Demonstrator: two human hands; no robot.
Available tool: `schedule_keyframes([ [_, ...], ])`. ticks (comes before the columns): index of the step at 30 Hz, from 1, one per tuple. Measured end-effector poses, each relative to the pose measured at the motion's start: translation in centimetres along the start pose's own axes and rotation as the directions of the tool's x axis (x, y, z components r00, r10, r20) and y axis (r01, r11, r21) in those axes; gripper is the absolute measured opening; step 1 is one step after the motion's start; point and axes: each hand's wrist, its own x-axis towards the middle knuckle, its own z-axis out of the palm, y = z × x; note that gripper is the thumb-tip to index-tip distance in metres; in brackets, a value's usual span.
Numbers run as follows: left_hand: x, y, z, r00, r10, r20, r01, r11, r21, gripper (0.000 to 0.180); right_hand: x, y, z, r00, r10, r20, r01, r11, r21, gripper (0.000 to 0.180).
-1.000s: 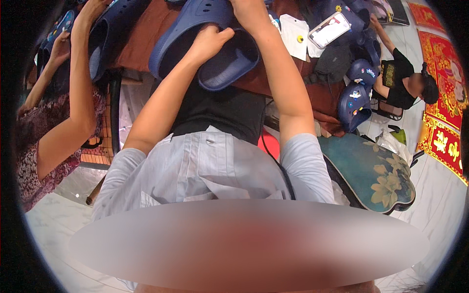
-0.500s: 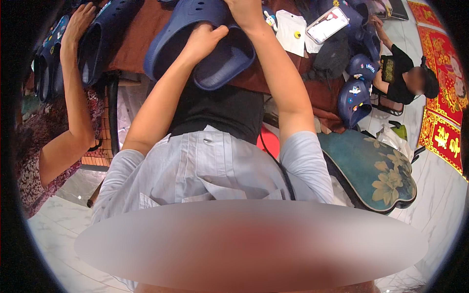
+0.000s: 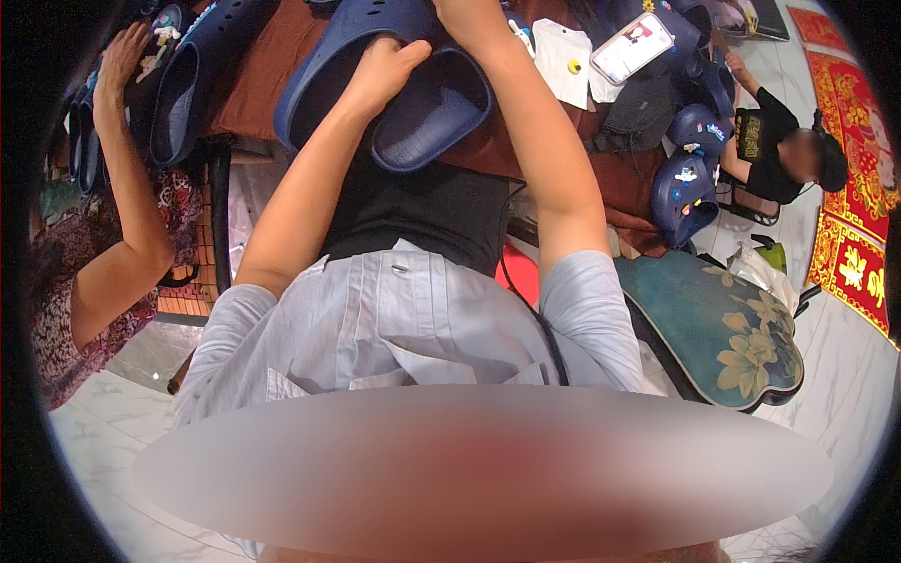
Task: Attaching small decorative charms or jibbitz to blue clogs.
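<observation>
From where I stand, a co-worker's hand (image 3: 124, 61) on the far left rests by charm-studded clogs, and beside it a plain navy clog (image 3: 192, 89) lies on the brown cloth (image 3: 251, 105) over the bench. Then comes the navy foam clog (image 3: 432, 136) being worked on, at the bench's near edge, its open heel end toward the wearer. I judge it light, springy and hard to break, its smooth skin a touch slippery; the thick heel rim looks the surest hold, while the upper probably flexes if squeezed. The left hand (image 3: 387, 70) dips into the foot opening, thumb showing and the other fingers mostly hidden, so I can't tell whether they pinch anything. The right hand (image 3: 465, 19) is over the upper, its fingers cut off at the top edge; whether it grips, I can't say. Further right lie a white card (image 3: 561, 61) with a round yellow charm, a phone (image 3: 633, 49) with its screen lit, and a charm-decorated clog (image 3: 683, 192).
</observation>
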Motion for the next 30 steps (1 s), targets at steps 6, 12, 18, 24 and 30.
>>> schedule_keyframes([
  [6,0.7,-0.9,0.4,0.999,0.036,0.000,-0.036,0.994,-0.107,0.046,0.8,1.0,0.5,0.989,-0.094,0.117,0.113,0.979,-0.167,0.008],
  [12,2.2,-1.8,-1.8,0.999,-0.038,0.008,0.039,0.960,-0.276,0.031,0.3,0.8,3.3,0.963,-0.119,0.244,0.198,0.921,-0.335,0.014],
  [18,1.8,-0.7,-2.2,0.995,-0.035,-0.092,0.003,0.945,-0.327,0.032,1.8,0.5,4.0,0.942,-0.075,0.328,0.225,0.865,-0.449,0.018],
  [24,2.1,-1.4,-1.9,0.990,-0.024,-0.140,-0.017,0.957,-0.288,0.035,1.9,0.2,2.3,0.945,-0.050,0.323,0.153,0.941,-0.302,0.020],
  [30,1.9,-1.4,-0.9,0.998,0.009,-0.067,-0.021,0.982,-0.188,0.039,-1.4,3.9,-5.5,0.993,-0.005,-0.122,-0.031,0.956,-0.292,0.021],
])
